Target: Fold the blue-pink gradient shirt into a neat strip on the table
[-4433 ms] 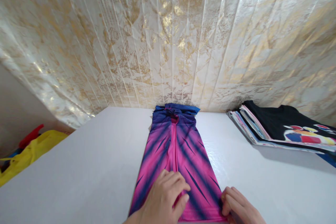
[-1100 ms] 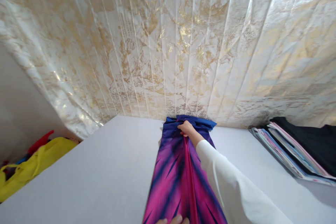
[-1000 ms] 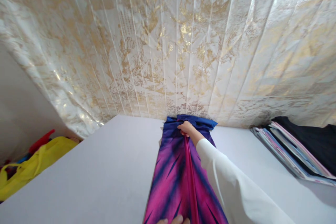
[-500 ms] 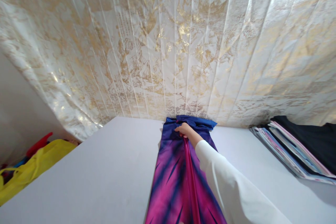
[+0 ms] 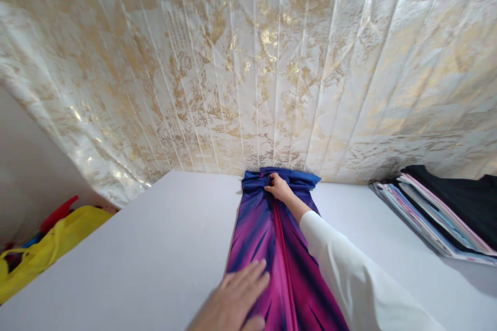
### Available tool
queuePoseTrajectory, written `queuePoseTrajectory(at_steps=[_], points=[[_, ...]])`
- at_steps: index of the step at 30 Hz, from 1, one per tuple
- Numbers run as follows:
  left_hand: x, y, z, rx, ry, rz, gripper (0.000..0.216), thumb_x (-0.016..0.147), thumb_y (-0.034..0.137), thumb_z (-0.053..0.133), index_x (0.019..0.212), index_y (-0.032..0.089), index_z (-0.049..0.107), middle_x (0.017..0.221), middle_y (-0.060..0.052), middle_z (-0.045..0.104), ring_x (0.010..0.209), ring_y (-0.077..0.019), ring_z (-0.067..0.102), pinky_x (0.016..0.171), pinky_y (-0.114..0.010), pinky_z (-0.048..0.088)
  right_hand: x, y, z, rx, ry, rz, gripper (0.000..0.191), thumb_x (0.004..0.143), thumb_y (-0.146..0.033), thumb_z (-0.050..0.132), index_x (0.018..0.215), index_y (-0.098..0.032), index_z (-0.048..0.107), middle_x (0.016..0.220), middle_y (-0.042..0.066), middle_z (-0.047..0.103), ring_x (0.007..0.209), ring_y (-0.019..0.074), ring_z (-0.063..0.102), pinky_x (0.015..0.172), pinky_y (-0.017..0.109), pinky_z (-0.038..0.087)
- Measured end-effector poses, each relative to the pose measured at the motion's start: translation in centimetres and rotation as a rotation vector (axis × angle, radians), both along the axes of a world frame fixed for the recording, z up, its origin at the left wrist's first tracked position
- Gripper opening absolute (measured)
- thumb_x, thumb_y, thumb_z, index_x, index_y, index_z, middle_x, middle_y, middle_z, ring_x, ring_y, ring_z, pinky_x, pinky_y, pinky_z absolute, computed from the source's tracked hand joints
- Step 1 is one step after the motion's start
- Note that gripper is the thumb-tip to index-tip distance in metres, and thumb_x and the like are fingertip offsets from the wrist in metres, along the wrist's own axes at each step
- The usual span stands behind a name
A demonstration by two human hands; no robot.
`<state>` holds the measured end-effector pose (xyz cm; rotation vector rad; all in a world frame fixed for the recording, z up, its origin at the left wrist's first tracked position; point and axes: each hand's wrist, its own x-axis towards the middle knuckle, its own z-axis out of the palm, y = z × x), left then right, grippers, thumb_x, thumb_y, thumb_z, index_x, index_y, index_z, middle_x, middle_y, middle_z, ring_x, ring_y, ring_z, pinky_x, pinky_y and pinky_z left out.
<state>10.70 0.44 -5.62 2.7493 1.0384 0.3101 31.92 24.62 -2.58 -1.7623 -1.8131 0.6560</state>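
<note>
Shiny white-and-gold curtain (image 5: 248,62) fills the whole back of the head cam view, hanging in creases right behind a plain white table (image 5: 155,248). Main thing on the table is a pink, purple and navy garment (image 5: 248,240), laid lengthwise from the bottom edge of the view up to the far table edge, with a pink strip running down its middle. Its top end is bunched up in blue folds by the curtain.

As for the 2 hands: the right hand (image 5: 280,188) is way up at those blue folds, just above where the pink strip starts. Thumb and finger are on either side of some dark cloth, but honestly I can't say if it's properly pinched. Most of the garment lies below that grip, running back toward the camera, and the arm in its white sleeve (image 5: 349,264) crosses over the right side.

Left hand (image 5: 236,297) is a bit blurry, fingers stretched out with nothing gripped, over the garment's lower left. Touching or hovering? Not clear.

Folded clothes stack (image 5: 435,217) sits off right, black piece on top. Yellow bag-like thing (image 5: 58,232) is beyond the table's left edge.
</note>
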Motion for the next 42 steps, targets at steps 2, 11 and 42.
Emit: queuePoseTrajectory(at_steps=[2, 11, 42], points=[[0.1, 4.2, 1.1, -0.008, -0.012, 0.167, 0.050, 0.105, 0.042, 0.028, 0.153, 0.028, 0.027, 0.157, -0.004, 0.033, 0.143, -0.0211, 0.035, 0.113, -0.042, 0.034, 0.1, 0.0, -0.2, -0.011, 0.024, 0.017, 0.035, 0.094, -0.035, 0.061, 0.124, -0.018, 0.057, 0.122, 0.008, 0.061, 0.101, 0.0215, 0.063, 0.084, 0.042, 0.055], [1.9, 17.7, 1.6, 0.091, 0.082, 0.385, 0.047, 0.101, 0.034, 0.040, 0.143, 0.014, 0.047, 0.153, -0.014, 0.040, 0.142, -0.0296, 0.034, 0.113, -0.050, 0.029, 0.6, -2.3, -0.4, -0.038, 0.049, 0.173, 0.033, 0.095, -0.035, 0.060, 0.122, -0.017, 0.057, 0.107, 0.005, 0.065, 0.082, 0.0153, 0.066, 0.069, 0.033, 0.058], [-2.9, -2.8, 6.5, -0.187, -0.346, 0.069, 0.008, 0.091, 0.026, 0.063, 0.092, 0.023, 0.055, 0.095, 0.001, 0.061, 0.092, -0.0168, 0.057, 0.086, -0.026, 0.045, -0.8, -30.2, -0.6, 0.170, -0.029, 0.683, 0.020, 0.076, -0.001, 0.061, 0.082, -0.020, 0.062, 0.086, 0.000, 0.064, 0.081, 0.0159, 0.058, 0.072, 0.025, 0.041]])
